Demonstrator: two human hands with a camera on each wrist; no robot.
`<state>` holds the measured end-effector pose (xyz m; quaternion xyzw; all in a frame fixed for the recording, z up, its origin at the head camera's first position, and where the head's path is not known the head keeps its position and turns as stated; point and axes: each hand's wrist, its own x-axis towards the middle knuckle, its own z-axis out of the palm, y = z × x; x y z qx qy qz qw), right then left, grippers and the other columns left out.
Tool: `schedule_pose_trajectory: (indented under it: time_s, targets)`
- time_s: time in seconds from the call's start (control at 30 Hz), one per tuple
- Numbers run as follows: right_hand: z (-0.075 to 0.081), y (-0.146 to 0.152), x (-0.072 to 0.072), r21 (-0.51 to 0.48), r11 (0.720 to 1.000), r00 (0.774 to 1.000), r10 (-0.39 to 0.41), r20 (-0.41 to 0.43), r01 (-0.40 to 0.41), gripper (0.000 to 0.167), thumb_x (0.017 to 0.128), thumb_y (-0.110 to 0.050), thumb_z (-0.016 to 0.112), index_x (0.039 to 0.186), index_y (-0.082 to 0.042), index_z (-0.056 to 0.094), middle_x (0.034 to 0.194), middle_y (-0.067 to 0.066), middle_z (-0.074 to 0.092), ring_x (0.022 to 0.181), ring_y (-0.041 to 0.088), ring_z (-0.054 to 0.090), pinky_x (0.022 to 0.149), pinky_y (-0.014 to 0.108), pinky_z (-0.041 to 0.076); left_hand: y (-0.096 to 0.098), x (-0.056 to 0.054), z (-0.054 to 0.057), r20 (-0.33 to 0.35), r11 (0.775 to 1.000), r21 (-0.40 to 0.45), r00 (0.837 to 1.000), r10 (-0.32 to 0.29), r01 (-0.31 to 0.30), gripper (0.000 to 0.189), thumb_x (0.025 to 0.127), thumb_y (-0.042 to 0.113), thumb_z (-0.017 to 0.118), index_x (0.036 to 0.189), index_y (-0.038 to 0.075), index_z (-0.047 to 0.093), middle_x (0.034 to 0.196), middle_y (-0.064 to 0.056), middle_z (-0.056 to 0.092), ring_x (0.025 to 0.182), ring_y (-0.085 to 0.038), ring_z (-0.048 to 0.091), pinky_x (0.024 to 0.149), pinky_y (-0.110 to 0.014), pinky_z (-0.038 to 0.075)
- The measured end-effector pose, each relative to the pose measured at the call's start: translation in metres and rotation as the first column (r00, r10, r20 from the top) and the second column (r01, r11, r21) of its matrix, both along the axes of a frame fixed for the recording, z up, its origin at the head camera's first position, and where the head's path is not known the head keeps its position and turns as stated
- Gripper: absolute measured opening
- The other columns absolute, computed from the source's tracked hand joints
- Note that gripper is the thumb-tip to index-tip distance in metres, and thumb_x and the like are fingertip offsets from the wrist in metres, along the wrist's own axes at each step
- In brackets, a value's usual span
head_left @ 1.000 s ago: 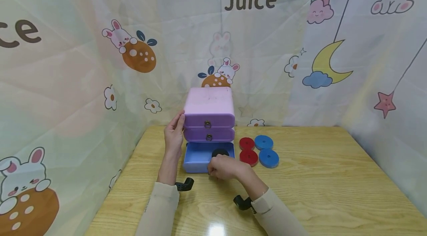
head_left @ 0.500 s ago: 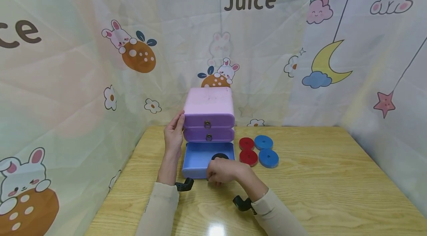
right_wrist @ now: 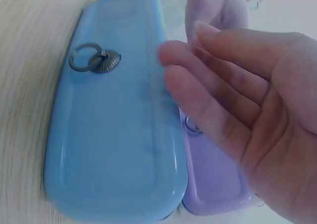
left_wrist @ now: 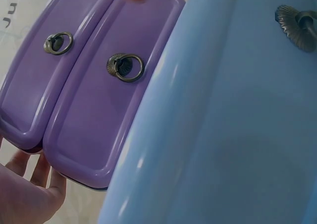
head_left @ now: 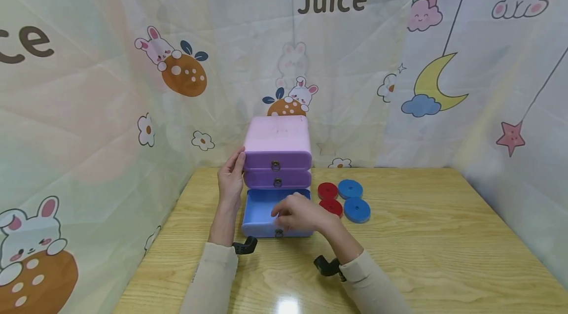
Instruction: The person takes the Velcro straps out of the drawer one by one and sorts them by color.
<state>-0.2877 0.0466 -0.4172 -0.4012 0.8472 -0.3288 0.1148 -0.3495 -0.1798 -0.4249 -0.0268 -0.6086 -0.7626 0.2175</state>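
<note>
A small cabinet [head_left: 278, 136] with a pink top and two closed purple drawers [head_left: 262, 179] stands at the table's far edge. Its bottom blue drawer [head_left: 256, 230] is pulled out. My left hand [head_left: 230, 178] rests on the cabinet's left side; in the left wrist view, its fingers [left_wrist: 40, 173] lie against the drawers' side. Above the blue drawer's front, my right hand [head_left: 297, 213] hovers with loosely bent fingers and holds nothing. The drawer's metal ring pull [right_wrist: 94, 59] hangs apart from the fingers in the right wrist view. The drawer's right interior is hidden behind this hand.
Right of the cabinet lie two red discs [head_left: 328, 191] and two blue discs [head_left: 357, 210] on the wooden table [head_left: 421, 235]. A printed cloth [head_left: 355, 82] hangs behind and at both sides.
The blue drawer has slid out a little toward me. My right hand has let go of its pull and risen above its front, covering the black disc inside. The left hand stays put.
</note>
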Motion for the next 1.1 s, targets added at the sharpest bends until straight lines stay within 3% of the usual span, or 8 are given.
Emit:
schedule_pose_trajectory:
  time_s: [0.17,0.27,0.4,0.5,0.73,1.1]
  targets:
    - [0.001,0.005,-0.004,-0.075,0.994,0.988,-0.091,-0.124,0.082,0.021,0.099,-0.013,0.072,0.118,-0.004,0.076,0.095,0.002,0.078,0.077,0.010,0.070,0.069,0.021,0.058,0.000,0.000,0.000,-0.007,1.000,-0.007,1.000,-0.006,0.006,0.047,0.095,0.050,0.072,0.134,0.024,0.072,0.140,0.003,0.068,0.129,-0.013,0.064,0.104,-0.024,0.053]
    - [0.000,0.009,-0.007,-0.093,0.989,0.976,-0.129,-0.175,0.114,0.023,0.097,-0.015,0.075,0.118,-0.007,0.076,0.105,0.002,0.076,0.092,0.014,0.069,0.080,0.027,0.060,0.000,0.000,0.000,-0.011,1.000,-0.005,1.000,-0.008,0.008,0.048,0.095,0.050,0.072,0.135,0.024,0.072,0.140,0.003,0.068,0.129,-0.013,0.064,0.104,-0.024,0.053]
    - [-0.003,0.014,-0.013,-0.087,0.989,0.979,-0.129,-0.158,0.116,0.026,0.096,-0.013,0.075,0.122,-0.006,0.075,0.118,0.013,0.074,0.109,0.029,0.068,0.095,0.043,0.060,0.000,0.000,0.000,-0.009,1.000,0.002,1.000,-0.004,0.004,0.047,0.094,0.049,0.073,0.134,0.024,0.072,0.140,0.003,0.068,0.129,-0.014,0.064,0.105,-0.025,0.053]
    - [-0.006,0.017,-0.017,-0.060,0.991,0.981,-0.128,-0.148,0.121,0.028,0.097,-0.013,0.074,0.124,-0.005,0.073,0.124,0.015,0.073,0.117,0.033,0.067,0.100,0.048,0.057,0.000,0.001,0.001,-0.003,1.000,0.006,1.000,0.001,-0.001,0.047,0.094,0.048,0.073,0.134,0.024,0.072,0.141,0.002,0.068,0.128,-0.014,0.064,0.105,-0.026,0.053]
    - [-0.014,0.023,-0.024,-0.029,0.992,0.977,-0.128,-0.173,0.125,0.026,0.098,-0.014,0.074,0.121,-0.004,0.075,0.123,0.010,0.074,0.118,0.028,0.067,0.102,0.046,0.057,0.001,0.001,0.002,0.009,1.000,0.007,1.000,-0.001,0.001,0.046,0.095,0.048,0.073,0.135,0.024,0.072,0.142,0.002,0.067,0.130,-0.015,0.064,0.107,-0.028,0.052]
    - [-0.027,0.024,-0.031,0.046,0.990,0.976,-0.123,-0.181,0.133,0.005,0.096,-0.019,0.077,0.094,-0.014,0.080,0.107,0.000,0.076,0.100,0.017,0.068,0.091,0.039,0.059,0.000,0.001,0.000,0.006,1.000,-0.008,1.000,-0.005,0.005,0.048,0.094,0.051,0.072,0.135,0.025,0.071,0.143,0.004,0.067,0.132,-0.013,0.062,0.112,-0.032,0.050]
